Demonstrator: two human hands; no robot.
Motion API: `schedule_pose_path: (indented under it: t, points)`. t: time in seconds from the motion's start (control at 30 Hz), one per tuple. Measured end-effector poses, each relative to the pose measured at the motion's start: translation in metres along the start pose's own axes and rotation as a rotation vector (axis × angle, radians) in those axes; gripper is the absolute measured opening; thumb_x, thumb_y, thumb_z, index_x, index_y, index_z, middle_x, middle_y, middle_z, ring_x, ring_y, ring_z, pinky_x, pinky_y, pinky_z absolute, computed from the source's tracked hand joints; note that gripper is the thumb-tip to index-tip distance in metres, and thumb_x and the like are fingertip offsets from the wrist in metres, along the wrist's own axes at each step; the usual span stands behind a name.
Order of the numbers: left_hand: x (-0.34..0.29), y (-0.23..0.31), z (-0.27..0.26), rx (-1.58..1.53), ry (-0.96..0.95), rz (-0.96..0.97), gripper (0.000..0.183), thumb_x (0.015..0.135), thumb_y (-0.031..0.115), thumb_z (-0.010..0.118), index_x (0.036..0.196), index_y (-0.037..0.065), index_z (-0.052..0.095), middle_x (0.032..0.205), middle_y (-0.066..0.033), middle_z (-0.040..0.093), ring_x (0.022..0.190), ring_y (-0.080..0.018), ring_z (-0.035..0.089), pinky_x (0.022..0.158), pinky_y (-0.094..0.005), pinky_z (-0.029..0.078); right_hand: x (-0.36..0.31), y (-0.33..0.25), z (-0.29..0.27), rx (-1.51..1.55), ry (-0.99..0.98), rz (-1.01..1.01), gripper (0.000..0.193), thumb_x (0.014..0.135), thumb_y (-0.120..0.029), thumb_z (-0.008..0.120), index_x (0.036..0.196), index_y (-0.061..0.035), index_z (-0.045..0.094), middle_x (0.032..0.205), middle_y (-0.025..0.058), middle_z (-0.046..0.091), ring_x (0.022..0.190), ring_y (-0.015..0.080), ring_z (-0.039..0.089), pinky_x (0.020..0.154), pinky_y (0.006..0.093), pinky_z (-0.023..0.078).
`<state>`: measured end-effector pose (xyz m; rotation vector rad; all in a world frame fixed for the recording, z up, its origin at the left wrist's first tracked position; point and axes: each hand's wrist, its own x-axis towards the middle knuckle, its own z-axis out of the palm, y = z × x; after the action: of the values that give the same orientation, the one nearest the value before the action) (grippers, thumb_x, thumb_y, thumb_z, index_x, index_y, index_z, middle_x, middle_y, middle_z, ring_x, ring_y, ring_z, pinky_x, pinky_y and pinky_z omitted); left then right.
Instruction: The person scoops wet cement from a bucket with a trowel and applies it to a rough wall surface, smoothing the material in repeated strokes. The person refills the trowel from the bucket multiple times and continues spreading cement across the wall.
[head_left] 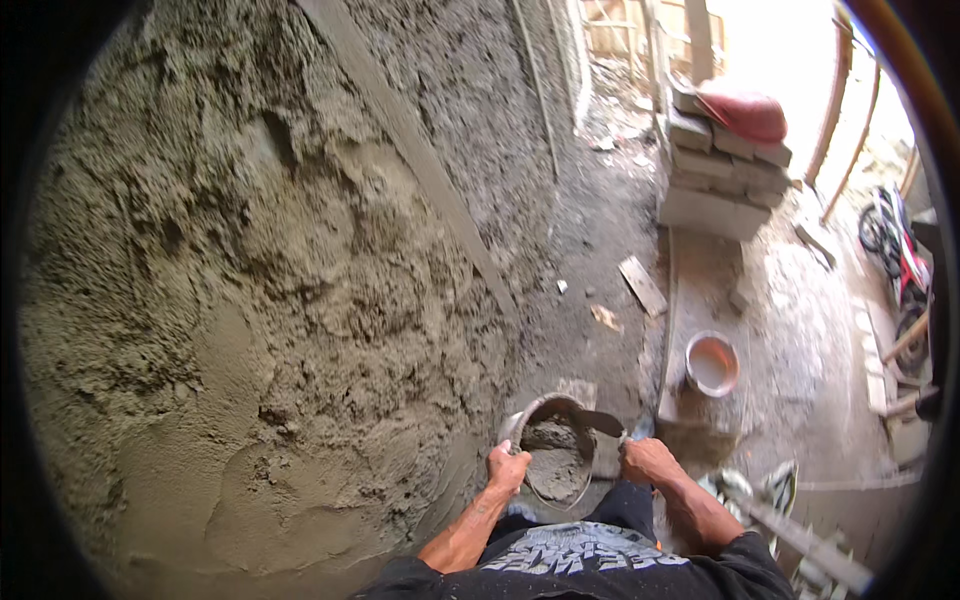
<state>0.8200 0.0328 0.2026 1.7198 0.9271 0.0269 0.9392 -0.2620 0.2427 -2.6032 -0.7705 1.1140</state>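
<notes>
In front of my body is a bucket (pixel 512 425) with grey wet mortar (pixel 556 470) inside. My left hand (pixel 508 468) is closed on the bucket's left rim. My right hand (pixel 648 461) grips the handle of a trowel (pixel 602 423), whose dark blade reaches left over the bucket's far right rim. Most of the handle is hidden in my fist. Rough, wet mortar covers the wall (pixel 300 270) on my left, with smoother patches low down.
A pale straight strip (pixel 420 160) runs down the wall. Right of me stands an orange bucket (pixel 712 364) of cloudy liquid. Farther off are stacked blocks (pixel 725 175) topped by a red basin (pixel 745 115). A motorcycle (pixel 900 250) is at far right; a board (pixel 642 286) lies on the ground.
</notes>
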Motion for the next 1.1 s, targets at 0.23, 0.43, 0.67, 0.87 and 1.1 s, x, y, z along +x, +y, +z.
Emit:
schedule_pose_path:
  t: [0.23,0.43,0.67,0.87,1.1]
  points:
    - [0.032,0.132,0.100,-0.188,0.007,0.182,0.013,0.073,0.009,0.067,0.083,0.003,0.062,0.069,0.0013,0.055,0.060,-0.0107,0.049,0.052,-0.0334,0.042,0.088,0.047,-0.164,-0.147,0.167,-0.386,0.024,0.095,-0.019,0.052,0.104,0.0005,0.062,0.081,0.0276,0.070,0.079,0.0462,0.071,0.068,0.0588,0.056]
    - [0.062,0.208,0.139,-0.561,0.167,0.125,0.015,0.071,0.006,0.067,0.081,-0.001,0.059,0.069,0.0015,0.052,0.061,-0.0086,0.044,0.054,-0.0325,0.040,0.069,0.064,-0.298,-0.407,0.253,-0.585,0.017,0.096,-0.016,0.056,0.105,-0.0046,0.063,0.083,0.0250,0.071,0.081,0.0400,0.074,0.060,0.0520,0.058]
    - [0.123,0.227,0.158,-0.439,0.310,0.201,0.020,0.071,0.012,0.066,0.076,0.000,0.051,0.069,-0.0042,0.048,0.066,-0.0151,0.046,0.058,-0.0375,0.041,0.148,0.046,-0.321,-0.327,0.052,-0.528,0.025,0.094,-0.022,0.056,0.099,0.0019,0.061,0.077,0.0303,0.067,0.076,0.0497,0.068,0.071,0.0599,0.053]
    - [0.168,0.214,0.167,-0.553,0.341,0.115,0.018,0.075,0.002,0.062,0.092,-0.001,0.061,0.085,-0.0011,0.060,0.076,-0.0108,0.051,0.065,-0.0301,0.047,0.199,0.065,-0.386,-0.461,0.119,-0.591,0.020,0.095,-0.025,0.058,0.099,-0.0058,0.062,0.083,0.0244,0.069,0.076,0.0472,0.069,0.069,0.0591,0.054]
    - [0.169,0.246,0.160,-0.440,0.560,0.035,0.020,0.075,0.011,0.065,0.087,-0.004,0.059,0.073,-0.0108,0.061,0.069,-0.0162,0.054,0.065,-0.0370,0.049,0.293,0.033,-0.345,-0.530,-0.160,-0.486,0.028,0.100,-0.026,0.046,0.114,-0.0051,0.058,0.085,0.0245,0.071,0.073,0.0417,0.072,0.066,0.0572,0.057]
